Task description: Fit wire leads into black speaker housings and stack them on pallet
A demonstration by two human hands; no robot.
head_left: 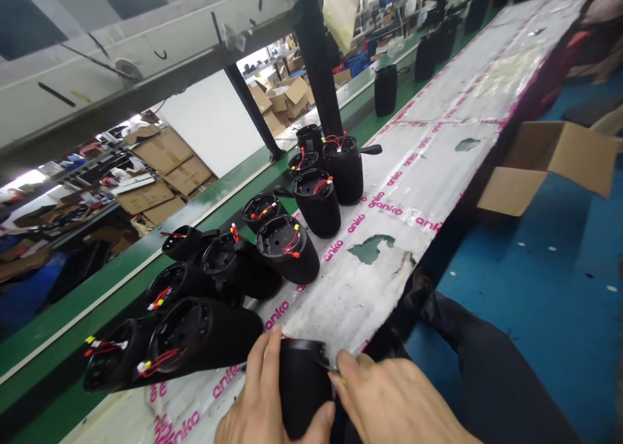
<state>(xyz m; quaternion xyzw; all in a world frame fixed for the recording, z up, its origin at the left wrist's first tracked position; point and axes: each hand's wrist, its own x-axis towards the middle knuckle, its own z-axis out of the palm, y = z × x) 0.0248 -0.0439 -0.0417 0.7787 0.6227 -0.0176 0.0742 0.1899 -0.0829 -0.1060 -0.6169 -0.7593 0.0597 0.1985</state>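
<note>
My left hand [260, 392] wraps around a black cylindrical speaker housing [302, 389] at the bottom of the view, fingers on its left side and thumb across its front. At the right side of the housing's rim, my right hand [389, 392] is closed, its fingertips pinched together against the edge. What they grip is mostly hidden; a small yellow bit shows beside them. Just left of my hands lies a larger-looking speaker housing [219, 330], tilted, with red wires [163, 359] and a white connector hanging from its open end.
Several more black housings [287, 249] with red wires stand along the table's plastic-wrapped edge [413, 171] and green belt [39, 366]. Another housing [385, 90] stands farther up. An open cardboard box [516, 171] is at the right, above the blue floor [559, 282]. A metal frame [318, 67] rises behind.
</note>
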